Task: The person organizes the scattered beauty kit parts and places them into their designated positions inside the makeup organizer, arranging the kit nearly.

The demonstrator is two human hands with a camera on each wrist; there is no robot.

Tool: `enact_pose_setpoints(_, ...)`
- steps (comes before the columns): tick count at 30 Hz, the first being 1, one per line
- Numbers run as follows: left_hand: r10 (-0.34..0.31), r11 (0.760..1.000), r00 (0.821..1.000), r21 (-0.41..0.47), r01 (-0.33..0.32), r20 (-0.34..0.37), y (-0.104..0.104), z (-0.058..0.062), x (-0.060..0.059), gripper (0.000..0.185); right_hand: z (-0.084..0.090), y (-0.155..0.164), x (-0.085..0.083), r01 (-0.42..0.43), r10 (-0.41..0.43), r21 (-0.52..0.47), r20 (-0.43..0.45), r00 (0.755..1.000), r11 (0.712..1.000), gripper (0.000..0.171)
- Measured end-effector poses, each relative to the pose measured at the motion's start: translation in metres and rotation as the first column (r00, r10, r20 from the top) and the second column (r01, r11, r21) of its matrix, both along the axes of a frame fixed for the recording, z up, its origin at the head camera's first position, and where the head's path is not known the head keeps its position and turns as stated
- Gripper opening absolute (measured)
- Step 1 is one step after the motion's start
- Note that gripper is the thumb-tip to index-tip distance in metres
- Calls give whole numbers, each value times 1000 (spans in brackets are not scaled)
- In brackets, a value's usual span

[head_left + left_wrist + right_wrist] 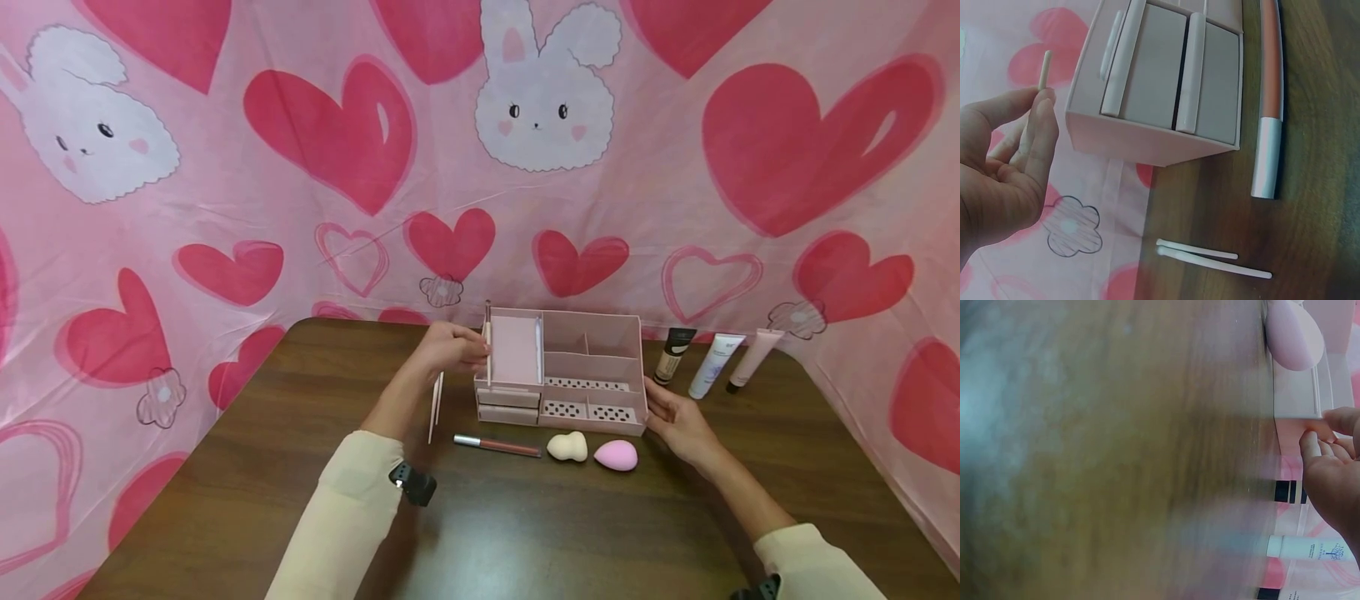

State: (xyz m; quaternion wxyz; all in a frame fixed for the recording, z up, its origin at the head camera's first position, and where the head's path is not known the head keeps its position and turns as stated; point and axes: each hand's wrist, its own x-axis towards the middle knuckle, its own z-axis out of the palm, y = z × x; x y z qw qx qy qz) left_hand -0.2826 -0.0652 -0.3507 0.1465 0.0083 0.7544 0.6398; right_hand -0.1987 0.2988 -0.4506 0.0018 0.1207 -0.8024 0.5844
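A pink compartment organizer (pixel 592 367) stands at the middle back of the dark wooden table (pixel 247 467). My left hand (pixel 468 348) is at its left edge and pinches a thin pale stick (pixel 1044 70) between thumb and fingers; the left wrist view shows that hand (pixel 1038 109) beside the organizer (pixel 1147 134). My right hand (pixel 663 410) rests with relaxed fingers against the organizer's right front corner. In the blurred right wrist view its fingertips (pixel 1311 442) touch the organizer's edge (pixel 1297 403).
Two thin white sticks (pixel 434 406) lie left of the organizer, also in the left wrist view (pixel 1210 256). In front lie a red lip gloss tube (pixel 497 446), a beige sponge (pixel 567 447) and a pink sponge (pixel 616 455). Three cosmetic tubes (pixel 716 363) lie at right. Pink heart cloth (pixel 337 142) hangs behind.
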Motion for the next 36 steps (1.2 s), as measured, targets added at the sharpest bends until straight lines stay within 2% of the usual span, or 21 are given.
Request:
enact_pose_setpoints(10,-46,998,998,-37,44,-41,14,2,-3,25,0,0,-1,1,-1,15,9,1000,1000,64)
enact_pose_setpoints(16,-71,995,997,-66,68,-39,23,2,-5,25,-1,0,-1,-3,3,6,-1,1000,1000,64)
enact_pose_setpoints(24,-61,997,998,-42,61,-2,33,3,-8,26,-2,0,-2,-19,18,-30,-44,999,999,63)
enact_pose_setpoints(29,-61,997,998,-44,60,-21,40,2,-9,24,-2,1,-2,-16,14,-29,-56,998,999,63)
enact_pose_setpoints(36,-59,998,998,-9,59,-1,49,-2,-11,21,-3,2,-3,-22,21,-39,-26,999,999,63)
